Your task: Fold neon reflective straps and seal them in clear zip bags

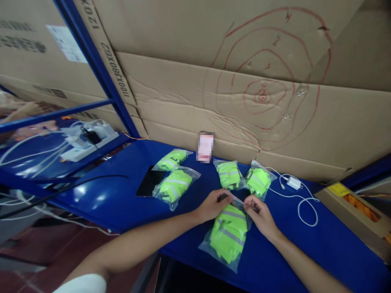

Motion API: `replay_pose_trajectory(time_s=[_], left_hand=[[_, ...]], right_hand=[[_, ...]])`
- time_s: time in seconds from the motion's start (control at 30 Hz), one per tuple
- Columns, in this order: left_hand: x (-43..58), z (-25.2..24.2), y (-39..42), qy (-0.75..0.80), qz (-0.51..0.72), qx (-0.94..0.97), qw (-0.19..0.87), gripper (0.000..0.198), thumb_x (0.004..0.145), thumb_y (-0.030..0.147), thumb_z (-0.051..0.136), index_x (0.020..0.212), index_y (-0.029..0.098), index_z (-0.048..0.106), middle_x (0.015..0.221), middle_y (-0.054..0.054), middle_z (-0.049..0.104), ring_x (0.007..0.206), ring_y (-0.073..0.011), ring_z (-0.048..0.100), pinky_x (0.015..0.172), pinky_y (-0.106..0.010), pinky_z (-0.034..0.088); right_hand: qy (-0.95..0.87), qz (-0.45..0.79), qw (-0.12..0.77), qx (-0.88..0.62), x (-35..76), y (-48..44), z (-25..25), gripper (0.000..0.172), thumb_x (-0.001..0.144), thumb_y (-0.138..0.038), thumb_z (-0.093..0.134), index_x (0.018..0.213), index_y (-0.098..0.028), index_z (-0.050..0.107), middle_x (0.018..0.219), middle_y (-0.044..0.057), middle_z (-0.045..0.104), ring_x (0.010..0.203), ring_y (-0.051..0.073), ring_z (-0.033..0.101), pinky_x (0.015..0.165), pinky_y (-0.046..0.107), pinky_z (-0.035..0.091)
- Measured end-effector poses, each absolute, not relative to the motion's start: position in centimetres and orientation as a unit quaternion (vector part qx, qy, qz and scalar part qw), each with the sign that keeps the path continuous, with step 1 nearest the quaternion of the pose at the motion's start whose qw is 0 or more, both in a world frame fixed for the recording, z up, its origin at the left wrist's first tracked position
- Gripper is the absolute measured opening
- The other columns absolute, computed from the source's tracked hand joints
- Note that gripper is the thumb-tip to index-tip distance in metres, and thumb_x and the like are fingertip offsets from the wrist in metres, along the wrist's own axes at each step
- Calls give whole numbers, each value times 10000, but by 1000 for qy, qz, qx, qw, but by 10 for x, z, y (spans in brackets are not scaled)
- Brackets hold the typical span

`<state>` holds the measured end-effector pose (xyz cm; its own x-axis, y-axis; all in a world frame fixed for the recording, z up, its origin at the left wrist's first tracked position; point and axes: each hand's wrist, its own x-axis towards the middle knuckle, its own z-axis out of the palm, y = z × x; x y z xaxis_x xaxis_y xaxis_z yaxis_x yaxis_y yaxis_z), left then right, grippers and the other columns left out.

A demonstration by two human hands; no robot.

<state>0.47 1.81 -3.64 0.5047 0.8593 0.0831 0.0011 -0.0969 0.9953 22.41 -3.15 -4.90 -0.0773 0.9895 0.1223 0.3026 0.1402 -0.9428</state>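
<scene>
A clear plastic bag [206,244] lies on the blue table, with a folded neon-yellow reflective vest [229,234] inside it. My left hand [214,204] pinches the top edge of this bag at its left side. At the right end of the same edge, my right hand [258,211] has its fingers closed on the plastic. The bag's upper strip stretches between both hands. Just beyond them sit two more bagged vests, one at the middle [229,175] and another bagged vest [258,181] to its right.
Two bagged vests [174,185] lie at the left, beside a dark tablet-like slab [149,182]. A phone [205,147] leans on the cardboard. A white charger [293,182] with cable and an open cardboard box [345,215] are rightward. Power strips [88,142] stand left; another person's hand [29,109] shows beyond.
</scene>
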Motion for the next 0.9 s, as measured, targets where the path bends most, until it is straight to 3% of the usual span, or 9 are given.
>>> replay_pose_trajectory(time_s=[0.3,0.63,0.9], left_hand=[[3,-37,19,331,347,671,566,395,947,514,648,968,134,754,894,-58,731,800,-163,625,719,-250,451],[5,-41,23,335,360,668,559,603,994,670,472,1017,131,741,884,-58,730,796,-177,632,742,-265,485],[3,-35,21,328,375,696,518,579,977,674,510,843,147,709,765,-27,653,734,-158,555,706,-257,431]], right_hand=[[-617,402,433,-519,220,-33,-48,371,946,-543,607,845,-187,620,707,-16,487,649,127,457,609,255,356],[-613,387,436,-534,219,-31,-43,434,900,-629,647,849,-200,682,633,-24,473,593,129,419,556,256,330],[-618,378,434,-536,216,-31,-45,466,899,-646,648,875,-187,721,597,-34,450,568,116,390,555,260,304]])
